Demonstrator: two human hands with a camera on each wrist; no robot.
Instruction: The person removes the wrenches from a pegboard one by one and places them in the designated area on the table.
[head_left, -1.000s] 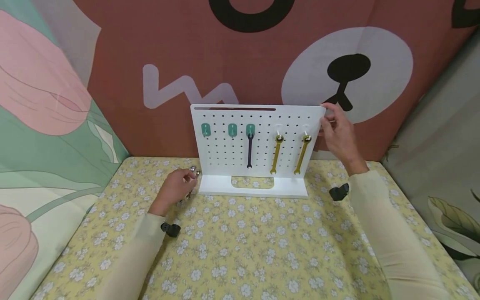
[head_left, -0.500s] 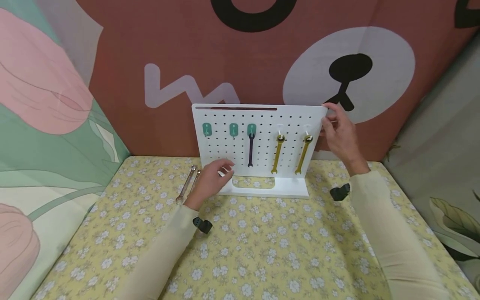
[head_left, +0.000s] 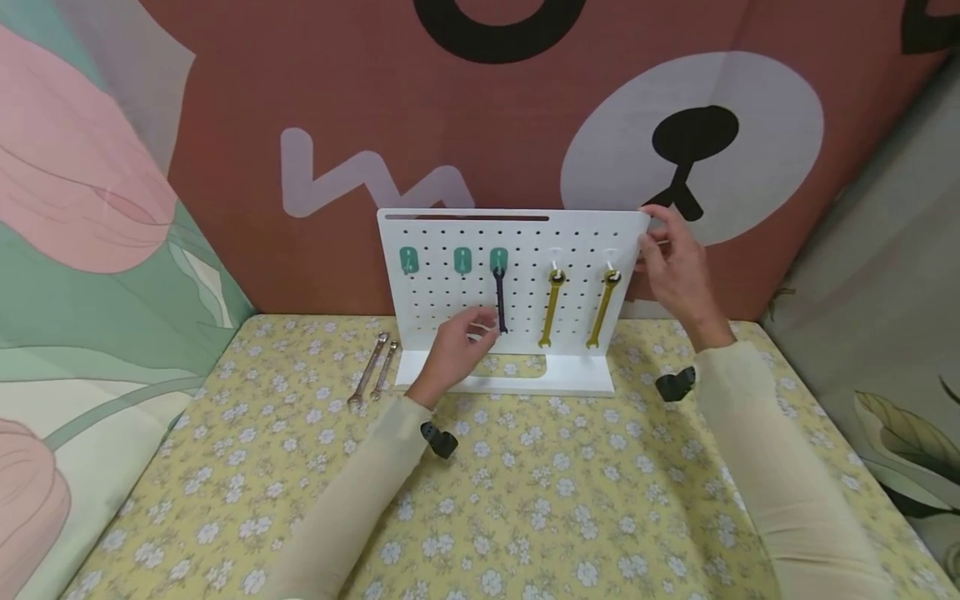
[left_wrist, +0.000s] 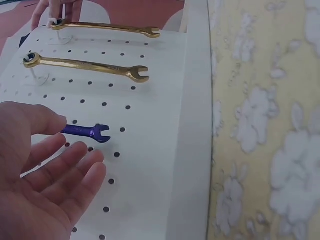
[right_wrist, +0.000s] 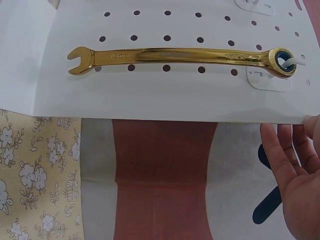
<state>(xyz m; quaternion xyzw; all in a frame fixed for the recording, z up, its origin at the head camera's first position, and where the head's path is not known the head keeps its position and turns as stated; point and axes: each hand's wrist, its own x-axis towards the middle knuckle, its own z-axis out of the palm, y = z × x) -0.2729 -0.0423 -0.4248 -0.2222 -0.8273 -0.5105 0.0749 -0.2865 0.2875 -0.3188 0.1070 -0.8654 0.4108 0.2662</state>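
Two silver wrenches (head_left: pixel 368 370) show only in the head view, left hand (head_left: pixel 456 348) relaxed, right hand (head_left: pixel 680 273) pinching the pegboard (head_left: pixel 525 296).

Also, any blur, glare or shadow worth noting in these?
Head: a soft shadow on the tablecloth beside the right forearm; left wrist: the cloth's flower print looks soft; right wrist: bright highlights along the gold wrench, its middle lettering too faint to read.
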